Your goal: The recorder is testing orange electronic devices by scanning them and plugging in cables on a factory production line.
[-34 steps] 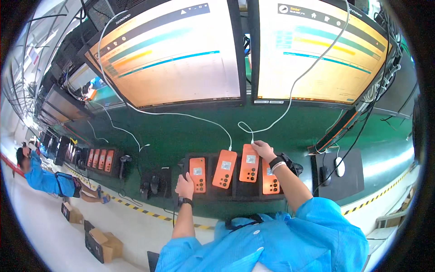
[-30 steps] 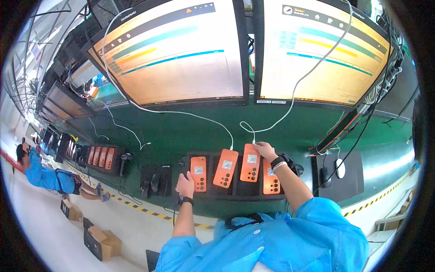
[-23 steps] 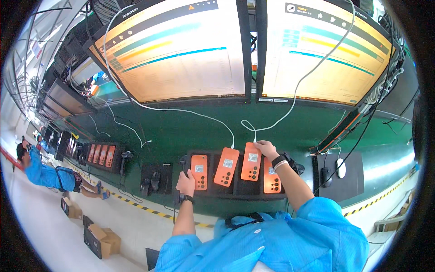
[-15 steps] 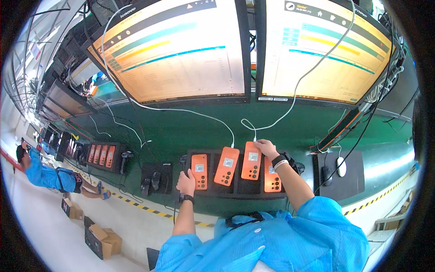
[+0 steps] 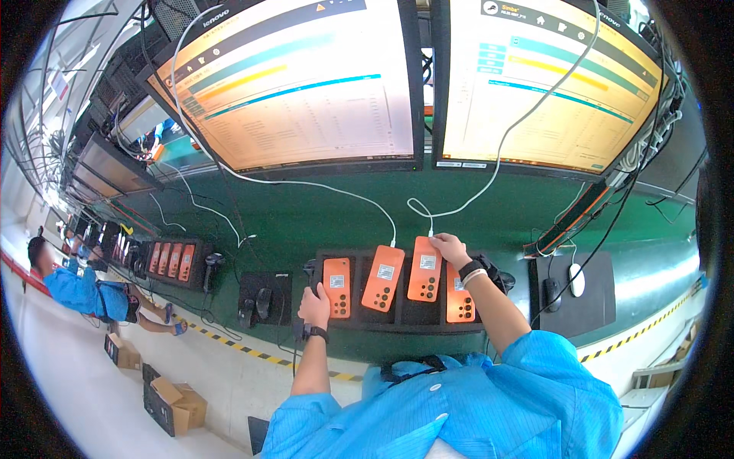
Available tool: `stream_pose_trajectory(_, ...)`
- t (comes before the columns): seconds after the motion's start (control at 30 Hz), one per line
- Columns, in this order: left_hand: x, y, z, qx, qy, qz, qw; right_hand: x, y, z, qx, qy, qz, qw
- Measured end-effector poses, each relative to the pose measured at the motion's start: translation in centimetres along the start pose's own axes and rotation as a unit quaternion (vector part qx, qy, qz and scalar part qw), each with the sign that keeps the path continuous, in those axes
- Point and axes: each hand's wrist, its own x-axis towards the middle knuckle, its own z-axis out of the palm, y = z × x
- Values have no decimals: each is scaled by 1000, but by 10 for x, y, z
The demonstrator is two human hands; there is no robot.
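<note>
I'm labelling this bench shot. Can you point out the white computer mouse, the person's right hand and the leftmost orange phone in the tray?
white computer mouse (image 5: 577,280): head view, middle of its top.
right hand (image 5: 449,249): head view, back of the hand.
leftmost orange phone (image 5: 336,277): head view, middle of its back.

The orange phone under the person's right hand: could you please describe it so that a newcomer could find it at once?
Below the right-hand monitor, a black tray on the green bench holds four orange phones. It is the third phone from the left, the one whose top end the right hand touches, where a white cable plugs in.
</note>
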Motion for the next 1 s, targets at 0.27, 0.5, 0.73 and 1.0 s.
stream_pose_trajectory(0.27, 0, 0, 2, 5, 16, 9, 1000, -4, -4, -2, -11, 3, 2, 1000)
stream_pose_trajectory(0.5, 0, -1, 2, -3, 16, 6, 1000, -9, -9, -4, -23, 5, 5, 1000)
stream_pose_trajectory(0.73, -1, 3, -2, -3, -7, -3, 1000, -10, -8, -4, -44, 28, -6, 999)
stream_pose_trajectory(1.0, -1, 4, -5, 2, -22, -16, 1000, -10, -10, -4, -54, 24, -8, 998)
